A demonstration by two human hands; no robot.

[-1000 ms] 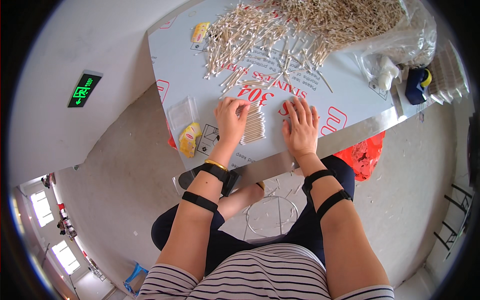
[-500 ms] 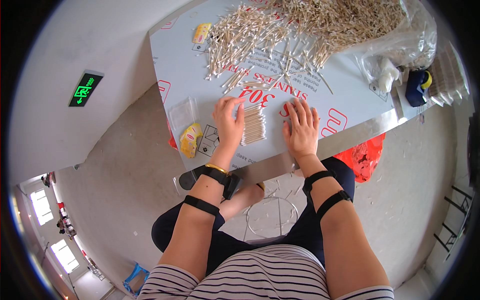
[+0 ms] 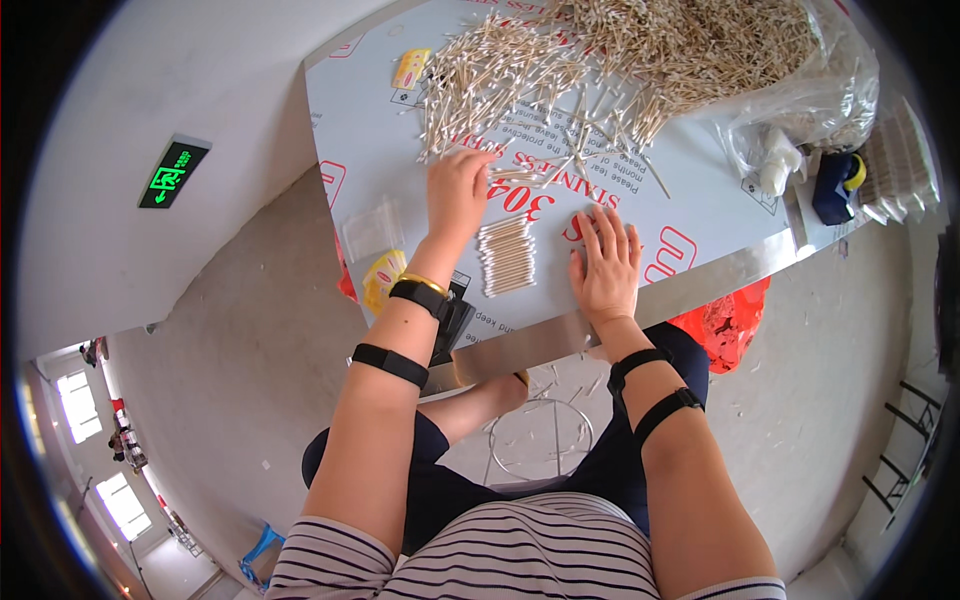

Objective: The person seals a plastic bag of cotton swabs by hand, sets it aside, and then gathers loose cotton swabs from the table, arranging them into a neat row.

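On the table, a neat row of cotton swabs (image 3: 508, 256) lies side by side between my hands. My left hand (image 3: 458, 195) is beyond the row, at the near edge of a heap of loose cotton swabs (image 3: 495, 75). Its fingers are bent, with a gap between thumb and forefinger, and no swab shows clearly in them. To the right of the row, my right hand (image 3: 607, 270) rests flat on the tabletop with its fingers extended, holding nothing.
A larger swab pile (image 3: 700, 50) spills from a clear plastic bag (image 3: 845, 85). Yellow packets (image 3: 383, 278) and a clear plastic case (image 3: 372, 230) lie by my left forearm; another yellow packet (image 3: 411, 69) is farther back. A blue tape dispenser (image 3: 832, 190) stands at right.
My left hand has moved away from the swab row, forward to the edge of the loose heap. My right hand has stayed nearly in place.
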